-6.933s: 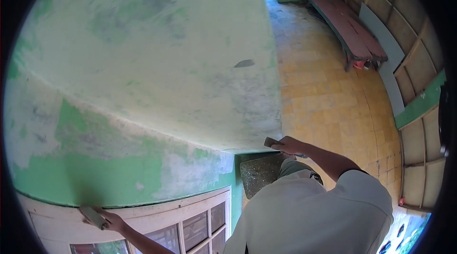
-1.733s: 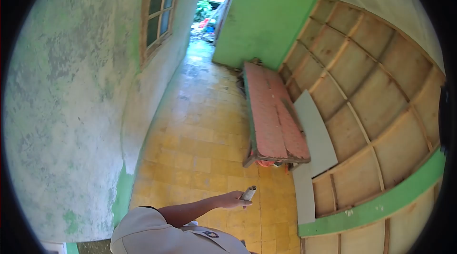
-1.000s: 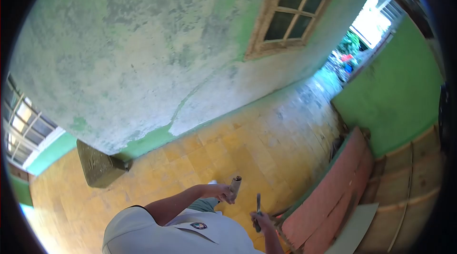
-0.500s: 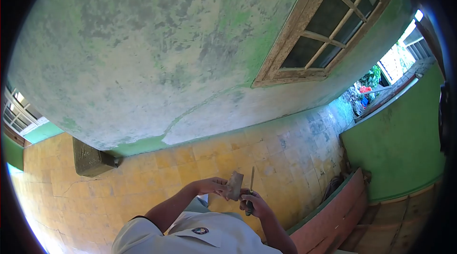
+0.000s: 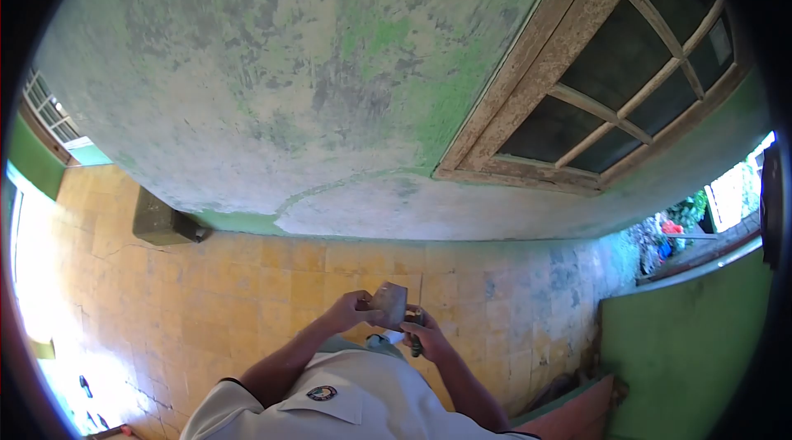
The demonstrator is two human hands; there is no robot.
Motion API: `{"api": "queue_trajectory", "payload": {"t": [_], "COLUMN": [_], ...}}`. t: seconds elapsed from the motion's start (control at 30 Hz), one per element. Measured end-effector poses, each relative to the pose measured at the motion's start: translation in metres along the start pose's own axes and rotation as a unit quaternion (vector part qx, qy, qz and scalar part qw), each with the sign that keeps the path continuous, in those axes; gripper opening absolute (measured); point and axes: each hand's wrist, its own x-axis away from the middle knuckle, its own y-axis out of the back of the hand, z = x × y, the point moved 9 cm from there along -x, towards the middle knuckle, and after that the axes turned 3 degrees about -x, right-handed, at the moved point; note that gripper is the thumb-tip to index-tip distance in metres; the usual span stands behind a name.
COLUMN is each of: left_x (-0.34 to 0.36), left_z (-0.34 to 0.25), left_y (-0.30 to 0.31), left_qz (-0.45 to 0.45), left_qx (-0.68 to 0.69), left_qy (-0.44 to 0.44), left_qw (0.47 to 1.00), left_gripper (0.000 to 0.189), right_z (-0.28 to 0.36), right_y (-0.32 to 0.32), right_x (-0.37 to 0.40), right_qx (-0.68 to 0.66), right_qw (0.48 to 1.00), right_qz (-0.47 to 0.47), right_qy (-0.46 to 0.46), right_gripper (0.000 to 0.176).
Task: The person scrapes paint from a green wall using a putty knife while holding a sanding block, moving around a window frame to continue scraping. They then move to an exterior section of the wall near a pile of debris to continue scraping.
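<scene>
Grey-brown sheet (image 5: 391, 305) pinched in L hand (image 5: 353, 311), fingers curled nearly closed; sheet juts R of them, twd R hand (image 5: 427, 336). R fingers wrapped rnd dark-handled tool (image 5: 417, 344), just R of sheet; can't tell if touching it. Tile floor (image 5: 330, 262) below both.

Left hand (image 5: 353, 310): some fingers hidden behind gray piece (image 5: 389, 305), whose underside was out of view. Right hand (image 5: 426, 334) covered pt. of tool (image 5: 416, 346); thin end too faint to ID. Badge (image 5: 322, 393) lettering too small to read. Window (image 5: 536, 85), far right, cut off at top edge; bench (image 5: 573, 417), near right, at bottom edge. Clutter (image 5: 670, 229) outside, right, too small/blurry to sort. Near left, glare washed out pt. of floor (image 5: 272, 275); dark items (image 5: 86, 386) there too small to ID.
</scene>
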Motion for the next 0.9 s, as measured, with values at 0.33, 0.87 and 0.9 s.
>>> {"api": "queue_trajectory", "payload": {"t": [0.33, 0.87, 0.9], "left_x": [-0.013, -0.021, -0.016], "left_z": [-0.005, 0.098, 0.103], "left_y": [0.038, 0.227, 0.229], "left_qz": [-0.143, -0.409, -0.417], "left_qx": [0.017, 0.083, 0.083], "left_qy": [-0.006, 0.103, 0.122], "left_qw": [0.99, 0.903, 0.897], "left_gripper": [0.019, 0.019, 0.02], "right_z": [0.041, 0.189, 0.205], "right_y": [0.084, 0.035, 0.028], "right_x": [-0.068, -0.197, -0.201], "right_qx": [0.055, 0.134, 0.126], "right_qw": [0.996, 0.983, 0.978], "right_qz": [0.042, -0.038, -0.048], "right_qy": [-0.065, 0.117, 0.157], "right_gripper": [0.037, 0.01, 0.015]}}
